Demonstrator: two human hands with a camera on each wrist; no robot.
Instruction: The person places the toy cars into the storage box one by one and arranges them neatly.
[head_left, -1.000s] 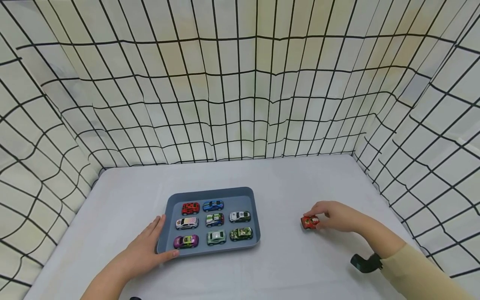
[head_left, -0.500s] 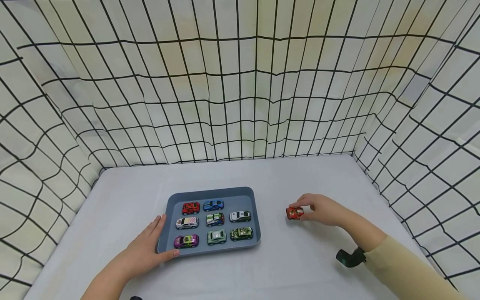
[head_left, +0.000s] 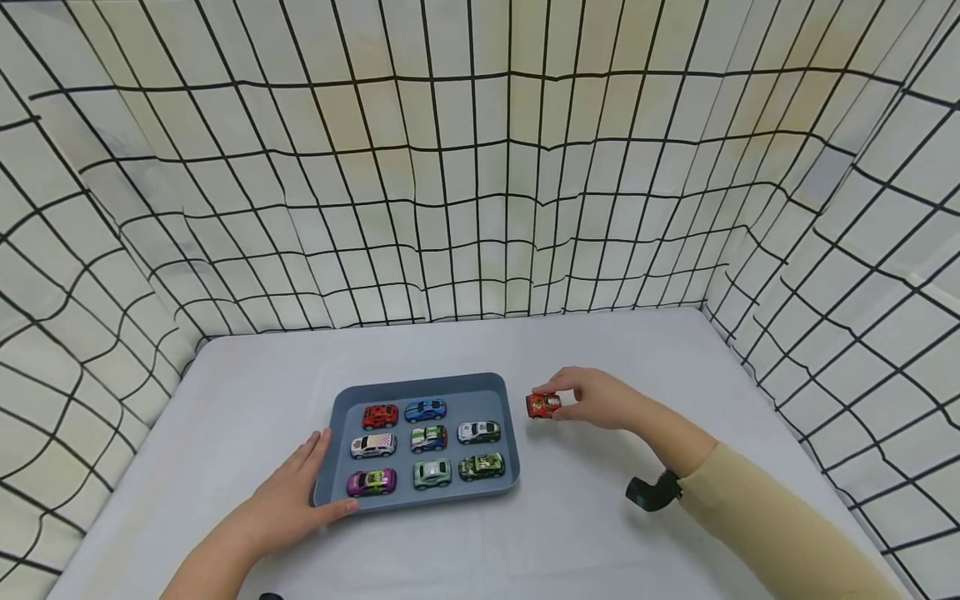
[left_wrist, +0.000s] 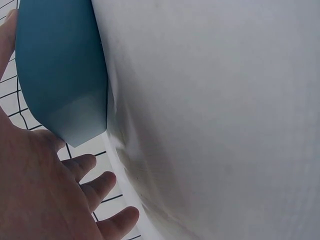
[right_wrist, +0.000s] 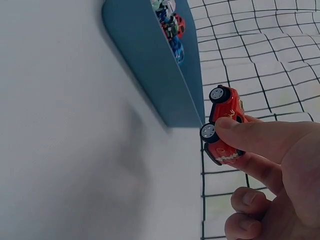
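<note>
My right hand (head_left: 603, 400) pinches a red toy car (head_left: 543, 406) between thumb and fingers, just right of the blue-grey tray (head_left: 513, 417). In the right wrist view the red car is off the table, its wheels facing the camera, near the tray's corner. My left hand (head_left: 288, 496) rests against the tray's left front corner, fingers straight along the left side and thumb at the front rim. Inside the tray stand several toy cars, among them a red one (head_left: 380, 417), a blue one (head_left: 425, 410), a purple one (head_left: 371, 482) and a white one (head_left: 478, 432).
A white cloth covers the table (head_left: 600, 533). White walls (head_left: 465, 167) with black grid lines enclose the back and both sides. A black device (head_left: 652, 492) is strapped at my right wrist, by the beige sleeve (head_left: 765, 525).
My right hand has carried the red car leftward and away from me, from the right part of the table to near the tray. The left hand and tray have stayed in place.
</note>
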